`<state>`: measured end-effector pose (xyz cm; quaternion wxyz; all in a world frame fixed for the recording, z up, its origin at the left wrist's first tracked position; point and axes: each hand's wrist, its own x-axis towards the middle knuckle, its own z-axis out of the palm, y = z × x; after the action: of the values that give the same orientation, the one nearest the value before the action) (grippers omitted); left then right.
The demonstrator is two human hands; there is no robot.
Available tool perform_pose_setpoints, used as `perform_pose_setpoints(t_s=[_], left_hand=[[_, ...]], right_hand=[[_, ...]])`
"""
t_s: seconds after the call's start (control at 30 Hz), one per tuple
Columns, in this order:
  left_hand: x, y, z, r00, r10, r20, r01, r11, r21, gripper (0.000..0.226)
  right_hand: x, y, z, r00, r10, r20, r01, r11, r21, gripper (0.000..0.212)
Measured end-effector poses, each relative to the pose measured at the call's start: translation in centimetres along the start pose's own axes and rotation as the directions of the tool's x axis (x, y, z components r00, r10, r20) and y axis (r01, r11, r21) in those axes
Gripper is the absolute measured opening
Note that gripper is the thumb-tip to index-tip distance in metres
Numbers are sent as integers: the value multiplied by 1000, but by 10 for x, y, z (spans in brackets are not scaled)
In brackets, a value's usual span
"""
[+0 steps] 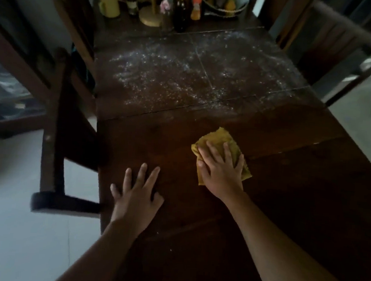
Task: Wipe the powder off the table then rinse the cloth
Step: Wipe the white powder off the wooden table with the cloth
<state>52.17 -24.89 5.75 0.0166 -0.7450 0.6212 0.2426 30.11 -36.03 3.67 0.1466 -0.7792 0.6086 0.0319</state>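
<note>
A dark wooden table [175, 205] runs away from me. White powder [174, 73] is scattered across its far half, past a seam in the boards. A folded yellow cloth [218, 137] lies flat on the table nearer to me. My right hand [221, 170] presses down on the cloth with fingers spread, covering its near part. My left hand [135, 194] rests flat on the bare wood at the table's left edge, fingers apart, holding nothing. The powder starts a short way beyond the cloth.
At the far end stand a yellow mug [109, 5], a dark bottle [181, 10], an orange-capped bottle [196, 7], a wooden paper-towel stand [151, 17] and a basket [224, 5]. Wooden chairs flank the table left [56, 118] and right [340, 48].
</note>
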Motion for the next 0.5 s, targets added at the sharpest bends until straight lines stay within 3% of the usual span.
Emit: perform_pose_setpoints(t_s=[0.1, 0.23, 0.4, 0.5], left_hand=[[39, 22, -26, 978, 31, 205, -51, 994, 93, 73], [76, -3, -57, 899, 173, 402, -295, 918, 266, 74], [94, -16, -70, 833, 185, 522, -410, 839, 357, 73], [107, -1, -76, 806, 177, 565, -467, 776, 423, 85]], right_hand=[[-6, -24, 8, 979, 203, 4, -202, 978, 51, 54], [5, -54, 14, 923, 384, -33, -379, 921, 93, 54], [14, -55, 15, 888, 458, -32, -452, 885, 111, 54], [18, -50, 11, 898, 439, 7, -438, 894, 94, 54]])
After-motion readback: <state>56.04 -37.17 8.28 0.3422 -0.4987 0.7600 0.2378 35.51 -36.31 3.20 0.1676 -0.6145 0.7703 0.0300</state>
